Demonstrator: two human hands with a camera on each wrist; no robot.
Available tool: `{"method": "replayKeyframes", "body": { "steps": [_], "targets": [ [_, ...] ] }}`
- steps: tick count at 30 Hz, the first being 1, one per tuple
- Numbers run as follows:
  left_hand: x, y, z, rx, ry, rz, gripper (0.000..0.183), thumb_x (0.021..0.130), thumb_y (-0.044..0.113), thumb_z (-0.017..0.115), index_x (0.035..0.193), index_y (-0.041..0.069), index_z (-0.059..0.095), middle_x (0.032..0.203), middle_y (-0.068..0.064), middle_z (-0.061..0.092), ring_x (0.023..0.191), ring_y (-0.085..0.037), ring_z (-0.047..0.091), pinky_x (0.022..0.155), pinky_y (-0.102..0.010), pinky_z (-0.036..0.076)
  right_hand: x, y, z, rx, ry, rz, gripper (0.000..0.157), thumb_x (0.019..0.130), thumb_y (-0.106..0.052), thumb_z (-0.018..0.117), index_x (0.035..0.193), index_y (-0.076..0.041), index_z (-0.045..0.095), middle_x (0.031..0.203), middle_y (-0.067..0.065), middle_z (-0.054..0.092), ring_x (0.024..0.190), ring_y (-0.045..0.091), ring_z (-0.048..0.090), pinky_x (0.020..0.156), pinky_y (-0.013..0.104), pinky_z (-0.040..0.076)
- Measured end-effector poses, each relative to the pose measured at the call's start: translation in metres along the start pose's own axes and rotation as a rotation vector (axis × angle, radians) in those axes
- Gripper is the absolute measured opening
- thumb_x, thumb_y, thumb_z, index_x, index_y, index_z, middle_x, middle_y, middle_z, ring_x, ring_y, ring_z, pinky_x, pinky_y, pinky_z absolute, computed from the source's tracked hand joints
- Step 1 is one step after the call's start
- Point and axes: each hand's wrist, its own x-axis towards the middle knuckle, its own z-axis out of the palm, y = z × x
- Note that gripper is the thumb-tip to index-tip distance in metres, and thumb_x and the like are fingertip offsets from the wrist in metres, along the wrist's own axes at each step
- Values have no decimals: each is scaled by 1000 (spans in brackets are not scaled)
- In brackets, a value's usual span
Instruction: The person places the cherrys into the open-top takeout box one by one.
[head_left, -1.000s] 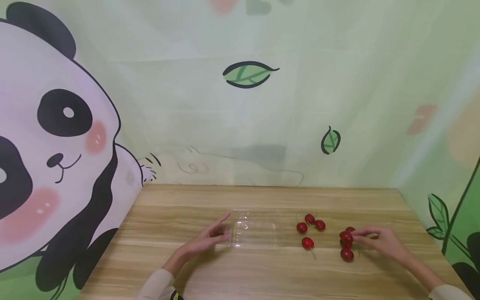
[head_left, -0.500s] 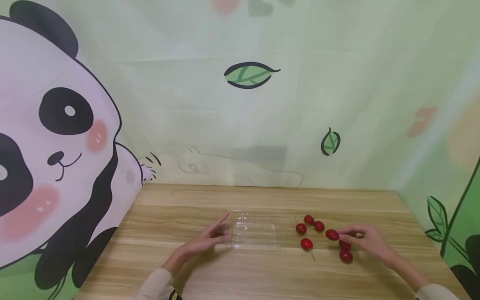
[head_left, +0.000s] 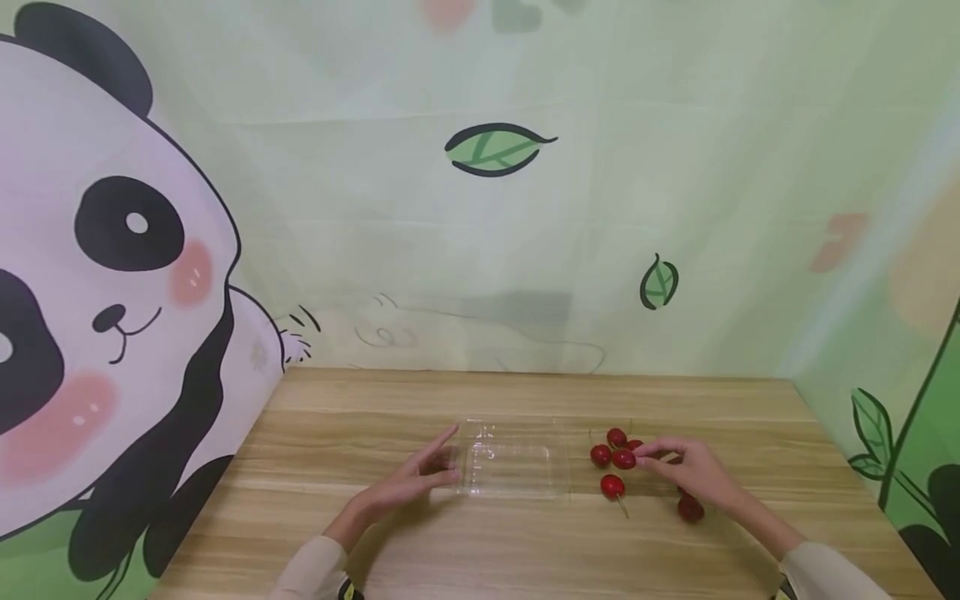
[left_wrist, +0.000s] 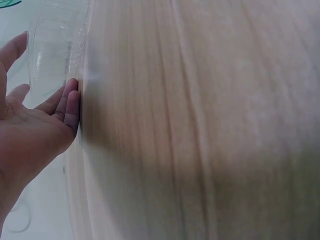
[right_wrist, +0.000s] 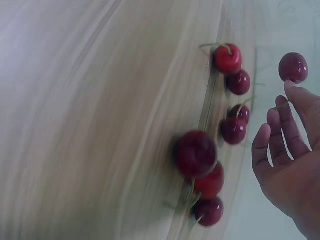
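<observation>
A clear plastic box (head_left: 517,471) sits on the wooden table. At its left side rests my left hand (head_left: 408,483), index finger stretched along the far part and thumb nearer me; the left wrist view shows the fingertips by the box wall. My right hand (head_left: 693,471) pinches a dark red cherry (right_wrist: 293,67) between thumb and fingertips, raised above the table. In the head view it overlaps a group of cherries (head_left: 600,455) right of the box. A brighter red cherry (head_left: 612,487) with a green stem lies just in front of that group.
Below the right hand lie more cherries (head_left: 690,508), partly hidden by it in the head view; the right wrist view shows three there, close together. A cloth backdrop (head_left: 360,208) with a panda and leaves hangs behind the table (head_left: 420,550).
My right hand has lifted a cherry off the right-hand pile and carried it left to the group near the box. The left hand and the box have stayed in place.
</observation>
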Motion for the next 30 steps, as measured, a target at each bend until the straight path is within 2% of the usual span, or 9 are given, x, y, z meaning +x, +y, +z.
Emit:
{"method": "replayKeyframes", "body": {
  "steps": [6,10,14,17,24,27,30],
  "targets": [
    [2,1,2,-3,-17,-3,81,104,26,60,166,23,8,163,-26,30,147,-44,35,121,-67,24,9,-8,11,63,2,105,21,96,-20,73,109,-5,78,113,15,77,91,-2,67,78,20,56],
    [2,1,2,-3,-21,-9,81,104,26,59,166,25,7,164,-26,29,148,-44,33,121,-67,24,18,-17,17,83,6,149,23,95,-25,74,110,-8,78,115,11,77,100,2,66,85,17,53],
    [1,2,1,-2,-12,-15,80,104,23,58,166,25,8,164,-25,29,148,-44,33,120,-68,23,29,-27,24,73,-12,123,24,95,-26,74,110,-9,78,116,10,76,106,12,67,89,17,52],
    [1,2,2,1,-17,-15,80,104,24,59,166,26,8,165,-25,28,149,-45,32,120,-68,23,35,-36,29,70,-14,107,21,95,-22,74,109,-7,79,113,12,76,100,16,66,83,19,53],
    [0,1,1,21,-12,-14,82,103,29,61,166,27,9,164,-22,32,146,-42,36,119,-68,26,48,-58,50,119,-46,83,20,94,-18,75,106,-3,78,107,16,75,78,12,60,69,25,54],
    [1,0,0,25,-11,-5,82,103,29,61,166,26,10,163,-22,33,146,-42,37,119,-68,27,54,-63,57,112,-53,79,19,94,-20,74,105,-5,79,108,14,75,81,15,62,67,26,54],
    [2,1,0,21,-16,-6,81,103,27,61,166,25,9,163,-24,32,146,-43,36,120,-67,26,60,-64,66,110,-53,67,17,94,-19,75,104,-6,79,107,12,76,90,17,65,71,25,55]
  ]
}}
